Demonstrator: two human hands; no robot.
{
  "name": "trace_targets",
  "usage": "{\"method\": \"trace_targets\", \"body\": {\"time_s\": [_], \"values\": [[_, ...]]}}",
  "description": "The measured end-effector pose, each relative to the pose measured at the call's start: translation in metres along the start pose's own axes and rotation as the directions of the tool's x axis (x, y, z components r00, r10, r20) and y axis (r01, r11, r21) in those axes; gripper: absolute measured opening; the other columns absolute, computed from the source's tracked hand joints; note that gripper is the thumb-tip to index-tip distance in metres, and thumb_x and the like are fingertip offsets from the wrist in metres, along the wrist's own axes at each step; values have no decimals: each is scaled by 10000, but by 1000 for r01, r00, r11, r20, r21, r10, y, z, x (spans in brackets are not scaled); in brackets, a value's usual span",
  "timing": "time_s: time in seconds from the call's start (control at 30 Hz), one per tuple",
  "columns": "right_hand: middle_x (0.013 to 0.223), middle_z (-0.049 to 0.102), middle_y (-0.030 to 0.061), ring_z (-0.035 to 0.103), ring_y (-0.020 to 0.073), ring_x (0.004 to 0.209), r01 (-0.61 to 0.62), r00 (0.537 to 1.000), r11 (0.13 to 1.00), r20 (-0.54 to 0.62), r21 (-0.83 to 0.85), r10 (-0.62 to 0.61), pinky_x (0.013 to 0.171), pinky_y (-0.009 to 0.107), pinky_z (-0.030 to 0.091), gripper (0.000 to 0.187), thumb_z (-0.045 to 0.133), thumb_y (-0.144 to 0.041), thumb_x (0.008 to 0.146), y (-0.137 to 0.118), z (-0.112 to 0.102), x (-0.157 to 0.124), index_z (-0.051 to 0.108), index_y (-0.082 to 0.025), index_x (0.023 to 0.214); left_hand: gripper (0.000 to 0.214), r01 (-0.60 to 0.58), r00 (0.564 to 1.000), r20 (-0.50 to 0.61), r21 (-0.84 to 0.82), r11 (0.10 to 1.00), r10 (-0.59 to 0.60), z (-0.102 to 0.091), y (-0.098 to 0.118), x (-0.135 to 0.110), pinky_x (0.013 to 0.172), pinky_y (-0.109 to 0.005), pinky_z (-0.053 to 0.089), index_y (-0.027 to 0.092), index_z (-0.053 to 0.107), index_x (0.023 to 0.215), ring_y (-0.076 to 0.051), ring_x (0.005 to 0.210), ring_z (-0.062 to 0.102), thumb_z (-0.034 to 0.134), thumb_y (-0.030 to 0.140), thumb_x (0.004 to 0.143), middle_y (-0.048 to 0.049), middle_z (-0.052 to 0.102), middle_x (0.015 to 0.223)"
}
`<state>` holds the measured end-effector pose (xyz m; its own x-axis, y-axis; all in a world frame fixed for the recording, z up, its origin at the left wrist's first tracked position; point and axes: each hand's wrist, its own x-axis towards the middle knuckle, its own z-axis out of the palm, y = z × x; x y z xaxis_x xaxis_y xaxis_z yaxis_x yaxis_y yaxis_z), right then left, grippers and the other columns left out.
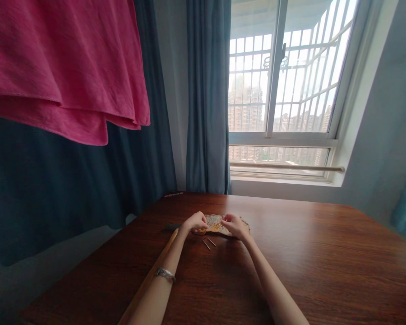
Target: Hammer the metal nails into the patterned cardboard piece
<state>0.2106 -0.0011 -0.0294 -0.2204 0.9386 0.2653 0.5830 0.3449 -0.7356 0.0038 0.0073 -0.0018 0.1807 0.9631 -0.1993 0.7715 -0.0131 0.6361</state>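
My left hand (196, 221) is closed, its fingertips pinched together at the left side of a pale, patterned, flat piece (215, 223) with yellow in its middle. On the other side, my right hand (234, 224) is also pinched, over the piece's right part. What either hand holds is too small to make out. A ribbed edge (245, 222) shows just past my right hand. Two thin metal rods (206, 244) lie on the table in front of the piece. A bracelet (165, 274) circles my left forearm.
The brown wooden table (318, 257) reaches to the window wall. Beside my left arm lies a long yellowish stick (149, 280), with a dark flat object (172, 226) near its far end. A pink cloth (71, 67) hangs at upper left, before dark curtains (208, 99).
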Motion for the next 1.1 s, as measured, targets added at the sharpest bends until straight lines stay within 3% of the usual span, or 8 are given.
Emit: {"method": "trace_targets", "body": {"time_s": [0.13, 0.23, 0.37, 0.47, 0.63, 0.83, 0.97, 1.1], "values": [[410, 541, -21, 472, 99, 411, 89, 968, 996, 236, -1, -87, 417, 212, 303, 158, 642, -226, 597, -22, 13, -11, 592, -200, 449, 209, 246, 952, 157, 112, 963, -262, -11, -12, -14, 388, -200, 321, 127, 551, 497, -91, 366, 431, 724, 244, 487, 8, 497, 406], [391, 521, -13, 463, 101, 400, 134, 948, 991, 290, -1, -128, 413, 227, 290, 202, 644, -262, 617, -34, 24, -18, 590, -213, 428, 230, 249, 952, 143, 154, 956, -271, -10, -11, -18, 395, -214, 335, 127, 550, 471, -107, 375, 448, 740, 256, 465, -4, 502, 400], [404, 504, -12, 454, 105, 416, 155, 962, 987, 235, -41, -141, 414, 231, 268, 307, 618, -376, 668, -36, 20, -18, 563, -213, 413, 223, 176, 982, 43, 177, 968, -186, -8, -6, -17, 444, -244, 391, 122, 576, 487, -134, 408, 499, 700, 303, 525, -23, 538, 433], [454, 523, -16, 466, 108, 466, 137, 986, 986, 112, -97, -126, 444, 224, 280, 327, 575, -395, 705, -27, 6, -12, 558, -204, 440, 168, 9, 995, -104, 130, 992, 4, -4, -1, -8, 541, -236, 434, 121, 631, 575, -163, 556, 584, 627, 286, 605, -47, 619, 546], [668, 615, 26, 516, 134, 609, 23, 981, 982, -184, -188, -58, 556, 232, 341, 254, 434, -336, 810, -3, -13, -4, 633, -189, 751, 279, -281, 888, -377, 7, 960, 263, 25, 11, 15, 710, -235, 466, 127, 666, 916, -174, 796, 623, 553, 257, 697, -79, 687, 868], [874, 631, 38, 554, 144, 781, 38, 971, 972, -220, -231, -90, 700, 222, 383, 146, 519, -260, 776, 13, 0, -5, 633, -207, 850, 294, -395, 846, -414, -62, 917, 336, 63, 20, 26, 796, -243, 464, 141, 652, 987, -156, 864, 618, 497, 191, 742, -72, 679, 968], [866, 631, 27, 542, 153, 842, 61, 973, 961, -198, -269, -118, 757, 230, 370, 125, 522, -218, 787, 18, 12, -8, 643, -227, 820, 263, -434, 809, -426, 32, 900, 405, 70, 22, 23, 835, -277, 445, 146, 684, 913, -174, 873, 604, 490, 163, 736, -72, 686, 923], [881, 632, 38, 529, 162, 871, 57, 970, 953, -210, -299, -123, 766, 242, 362, 154, 483, -214, 826, 20, 18, -9, 636, -227, 821, 233, -396, 814, -449, 32, 918, 367, 71, 26, 20, 790, -271, 453, 147, 690, 850, -169, 808, 603, 494, 143, 724, -60, 688, 841]]}}
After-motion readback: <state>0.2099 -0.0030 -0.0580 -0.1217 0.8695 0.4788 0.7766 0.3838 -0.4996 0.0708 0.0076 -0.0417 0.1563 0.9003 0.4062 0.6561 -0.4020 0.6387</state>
